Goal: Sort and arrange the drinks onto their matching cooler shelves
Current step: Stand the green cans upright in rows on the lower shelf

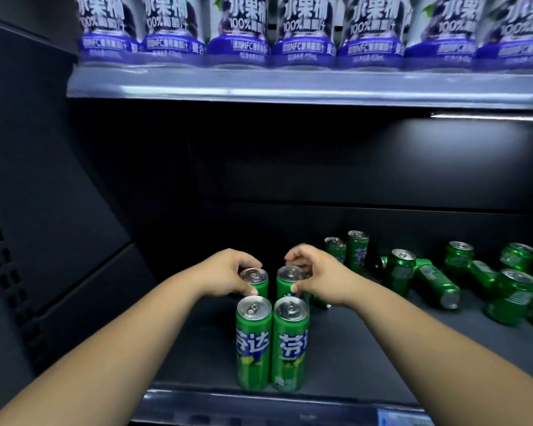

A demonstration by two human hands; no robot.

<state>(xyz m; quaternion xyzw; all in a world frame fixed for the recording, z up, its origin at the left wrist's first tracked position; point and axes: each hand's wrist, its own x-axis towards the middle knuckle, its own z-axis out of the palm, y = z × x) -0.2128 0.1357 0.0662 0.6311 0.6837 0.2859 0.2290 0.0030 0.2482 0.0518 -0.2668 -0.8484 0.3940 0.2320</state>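
Note:
Two tall green cans stand side by side at the front of the dark lower shelf (366, 358), one on the left (253, 342) and one on the right (290, 345). Directly behind them stand two more green cans. My left hand (228, 273) grips the rear left can (257, 279) near its top, fingers curled round it. My right hand (317, 276) grips the rear right can (289, 281) the same way. To the right, several green cans (400, 272) are scattered on the shelf, some upright and some lying on their sides (437, 285).
The upper shelf (290, 84) carries a row of purple-and-white juice bottles (237, 29). The cooler's dark side wall (59, 226) closes in on the left. A price-tag rail (259, 404) runs along the lower shelf's front edge.

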